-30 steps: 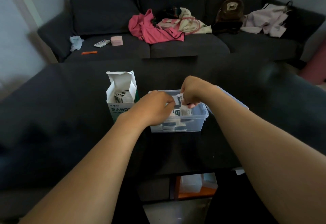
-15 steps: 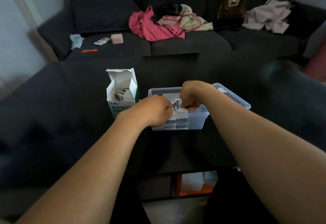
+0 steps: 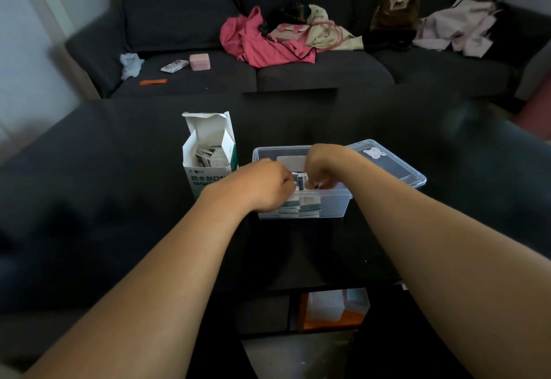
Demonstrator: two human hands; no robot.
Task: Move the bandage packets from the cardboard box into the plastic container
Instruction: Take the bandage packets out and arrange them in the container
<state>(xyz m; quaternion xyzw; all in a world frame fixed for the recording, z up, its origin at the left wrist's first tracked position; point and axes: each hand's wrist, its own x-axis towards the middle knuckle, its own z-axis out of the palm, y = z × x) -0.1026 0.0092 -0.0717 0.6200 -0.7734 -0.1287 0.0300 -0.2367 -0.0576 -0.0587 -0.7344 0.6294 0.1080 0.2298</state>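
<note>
A dark charcoal fabric sofa (image 3: 298, 71) strewn with clothes backs the scene, and before it lies the wide black counter (image 3: 119, 169) that carries the job. On it stands the clear rectangular plastic container (image 3: 334, 204), its clear lid (image 3: 387, 164) leaning at the far right edge, with the tall white-and-green cardboard box (image 3: 208, 166) just beside it to the left, flaps open. Over the last second both hands have sunk lower into the container: the white packet that the right hand (image 3: 325, 166) held up clear of the rim a second ago is now down near the pile. The left hand (image 3: 265, 187), fingers curled, meets it at the container's near-left part, and both appear to pinch the same small white-and-dark bandage packets (image 3: 299, 183) between them (exactly which fingers grip is hidden by the knuckles). More packets already lie stacked against the container's front wall, so this handful looks all but delivered. The box is not emptied: further packets (image 3: 208, 156) show inside its open top, which suggests more trips remain.
</note>
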